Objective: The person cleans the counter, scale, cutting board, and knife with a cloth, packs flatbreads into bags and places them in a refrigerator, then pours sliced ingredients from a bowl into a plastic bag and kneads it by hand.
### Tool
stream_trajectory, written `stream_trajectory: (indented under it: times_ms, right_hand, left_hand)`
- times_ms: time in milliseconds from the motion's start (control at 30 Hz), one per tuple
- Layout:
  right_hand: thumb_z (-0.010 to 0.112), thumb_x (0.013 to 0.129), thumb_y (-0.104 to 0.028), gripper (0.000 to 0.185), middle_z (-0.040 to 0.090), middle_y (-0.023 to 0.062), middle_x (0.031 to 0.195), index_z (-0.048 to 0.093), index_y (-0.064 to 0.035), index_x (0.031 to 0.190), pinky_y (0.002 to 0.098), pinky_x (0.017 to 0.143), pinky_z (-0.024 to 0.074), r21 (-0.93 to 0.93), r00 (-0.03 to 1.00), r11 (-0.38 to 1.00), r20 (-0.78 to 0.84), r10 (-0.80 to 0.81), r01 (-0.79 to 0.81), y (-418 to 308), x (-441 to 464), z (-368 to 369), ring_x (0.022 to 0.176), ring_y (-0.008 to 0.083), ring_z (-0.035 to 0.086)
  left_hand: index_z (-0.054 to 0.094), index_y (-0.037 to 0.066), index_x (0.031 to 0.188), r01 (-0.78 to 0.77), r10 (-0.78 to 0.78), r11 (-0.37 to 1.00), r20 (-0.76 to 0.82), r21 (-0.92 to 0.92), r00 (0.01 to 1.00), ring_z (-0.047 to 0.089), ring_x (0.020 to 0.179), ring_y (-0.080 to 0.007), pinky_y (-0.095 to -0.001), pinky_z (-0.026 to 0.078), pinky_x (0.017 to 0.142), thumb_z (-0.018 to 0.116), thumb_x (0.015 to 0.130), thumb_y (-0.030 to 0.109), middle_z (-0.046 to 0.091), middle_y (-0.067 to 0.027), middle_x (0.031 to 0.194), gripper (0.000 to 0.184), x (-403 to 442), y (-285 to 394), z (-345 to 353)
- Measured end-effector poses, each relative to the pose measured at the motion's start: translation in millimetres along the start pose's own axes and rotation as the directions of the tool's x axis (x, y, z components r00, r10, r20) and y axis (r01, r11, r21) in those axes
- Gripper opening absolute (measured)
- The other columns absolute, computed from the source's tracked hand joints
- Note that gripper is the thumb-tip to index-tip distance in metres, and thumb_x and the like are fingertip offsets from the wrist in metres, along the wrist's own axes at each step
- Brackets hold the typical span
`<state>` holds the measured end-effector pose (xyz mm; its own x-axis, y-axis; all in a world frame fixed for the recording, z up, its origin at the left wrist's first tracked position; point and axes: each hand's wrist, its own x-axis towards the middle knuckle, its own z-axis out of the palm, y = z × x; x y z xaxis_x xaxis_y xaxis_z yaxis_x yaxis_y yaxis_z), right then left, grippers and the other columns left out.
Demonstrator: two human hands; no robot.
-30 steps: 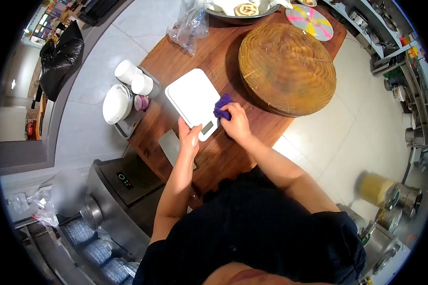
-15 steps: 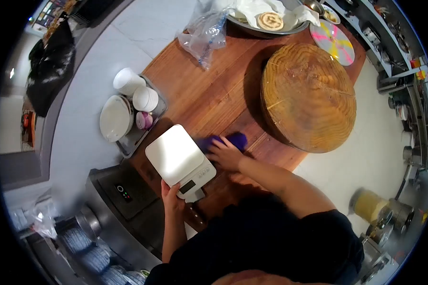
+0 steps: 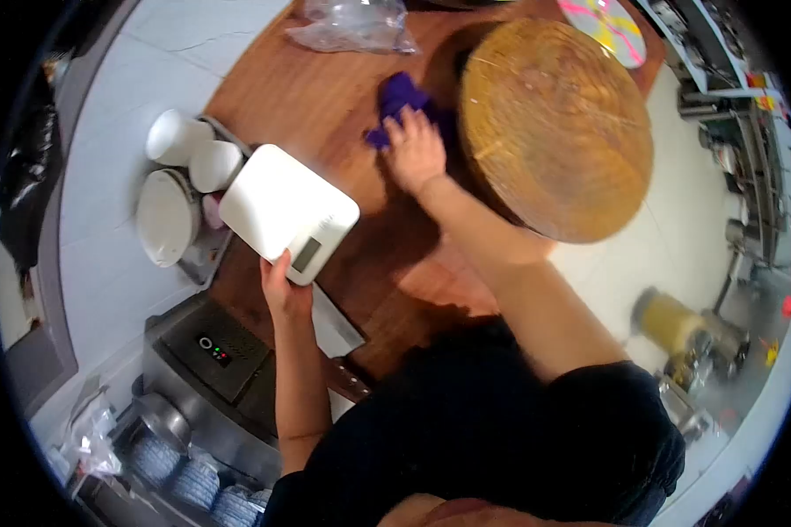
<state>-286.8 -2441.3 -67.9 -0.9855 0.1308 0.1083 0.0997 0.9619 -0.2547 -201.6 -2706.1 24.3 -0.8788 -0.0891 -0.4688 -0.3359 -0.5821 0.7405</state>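
Note:
A white kitchen scale point(image 3: 277, 198) with a small dark display is held up by its lower edge in my left hand point(image 3: 288, 285), thumb on top beside the display. My right hand point(image 3: 415, 151) presses a crumpled purple cloth point(image 3: 402, 98) on the wooden table point(image 3: 343, 110), its fingers spread over the cloth's near part. Right of that hand stands a thick round wooden chopping block point(image 3: 558, 132). Under and below the scale lies a cleaver point(image 3: 332, 327), its blade partly hidden by the scale and left hand.
A tray point(image 3: 204, 268) at the left holds white cups point(image 3: 177, 138) and a white bowl point(image 3: 167, 218). Near the table's far edge lies a clear plastic bag point(image 3: 356, 25). A colourful plate point(image 3: 608, 26) is behind the block. A dark appliance point(image 3: 211, 347) stands at the lower left.
The scale, first low over the table, has been lifted and moved left toward the tray in my left hand. My right hand has slid the purple cloth away from me across the table.

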Motion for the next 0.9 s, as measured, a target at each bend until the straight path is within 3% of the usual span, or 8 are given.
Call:
stream_trajectory:
  times_ms: [100,200,467,567,633,733,833,900]
  right_hand:
    - [0.059,0.082,-0.035,0.054,0.036,0.0121,0.141,0.048,-0.0151,0.13,0.0504,0.107,0.0241,-0.072,0.971,0.971,0.087,-0.221,0.227,-3,-101,-16,0.13,0.0314,0.032]
    - [0.055,0.082,-0.023,0.05,0.035,0.0103,0.143,0.049,-0.0152,0.131,0.0518,0.11,0.0162,0.179,0.92,0.943,0.229,-0.317,0.28,22,-175,-62,0.134,0.0289,0.028]
    - [0.067,0.073,-0.024,0.056,0.04,0.0054,0.138,0.052,-0.0226,0.127,0.0538,0.102,0.026,-0.048,0.982,0.999,0.188,0.02,-0.011,115,-273,-110,0.124,0.0263,0.038]
    - [0.069,0.069,-0.018,0.057,0.045,0.0107,0.13,0.054,-0.022,0.124,0.048,0.094,0.0346,-0.04,0.987,0.995,0.129,0.099,-0.095,118,-287,-106,0.114,0.0296,0.043]
    - [0.071,0.066,-0.014,0.058,0.045,0.0134,0.125,0.057,-0.0209,0.122,0.0443,0.087,0.0387,0.028,0.983,0.993,0.151,0.107,-0.112,112,-281,-105,0.106,0.0319,0.045]
    - [0.071,0.066,-0.011,0.055,0.049,0.0146,0.119,0.058,-0.0181,0.119,0.0429,0.088,0.0415,0.163,0.986,0.986,0.169,0.012,-0.04,95,-269,-105,0.103,0.0348,0.048]
    - [0.07,0.067,-0.01,0.048,0.053,0.0171,0.113,0.061,-0.0154,0.114,0.0415,0.089,0.043,0.388,0.981,0.922,0.18,-0.077,0.001,60,-261,-97,0.103,0.0356,0.051]
    - [0.067,0.074,-0.013,0.041,0.057,0.0182,0.108,0.061,-0.0129,0.115,0.0394,0.093,0.0438,0.551,0.96,0.83,0.268,-0.082,-0.083,19,-256,-106,0.104,0.0334,0.054]
  left_hand:
    - [0.035,-0.002,0.131,0.037,-0.035,0.999,0.044,-0.03,0.998,0.052,0.112,-0.0306,-0.0449,0.045,0.094,0.049,0.085,-0.002,0.05,-0.0174,0.123,0.048,11,-30,15]
    - [0.036,-0.001,0.131,0.14,-0.113,0.977,0.168,-0.158,0.979,0.052,0.113,-0.0299,-0.0444,0.045,0.094,0.049,0.084,-0.005,0.049,-0.0166,0.125,0.049,42,-62,13]
    - [0.039,0.0,0.128,0.252,-0.238,0.939,0.089,-0.235,0.967,0.051,0.115,-0.0294,-0.0443,0.046,0.096,0.046,0.089,-0.003,0.05,-0.0163,0.125,0.04,95,-100,45]
    - [0.039,0.002,0.129,0.284,-0.274,0.957,0.145,-0.055,0.951,0.051,0.114,-0.0305,-0.0481,0.043,0.097,0.047,0.09,0.004,0.049,-0.0163,0.126,0.039,102,-104,46]
    - [0.037,0.004,0.132,0.298,-0.302,0.952,0.054,0.067,0.952,0.05,0.113,-0.0296,-0.0461,0.041,0.096,0.051,0.09,0.01,0.047,-0.0156,0.127,0.045,70,-83,62]
    - [0.031,0.005,0.139,0.135,-0.148,0.897,-0.002,0.421,0.989,0.048,0.114,-0.0263,-0.0394,0.039,0.094,0.058,0.087,0.017,0.046,-0.0122,0.128,0.059,15,-53,52]
    - [0.027,0.007,0.142,0.204,-0.257,0.892,0.083,0.402,0.963,0.041,0.125,-0.0292,-0.0427,0.039,0.1,0.062,0.087,0.019,0.036,-0.0182,0.14,0.066,-55,-23,13]
    - [0.029,0.009,0.142,0.277,-0.35,0.899,0.178,0.339,0.92,0.043,0.123,-0.0312,-0.0455,0.041,0.097,0.061,0.088,0.032,0.039,-0.0187,0.137,0.066,-100,-30,-33]
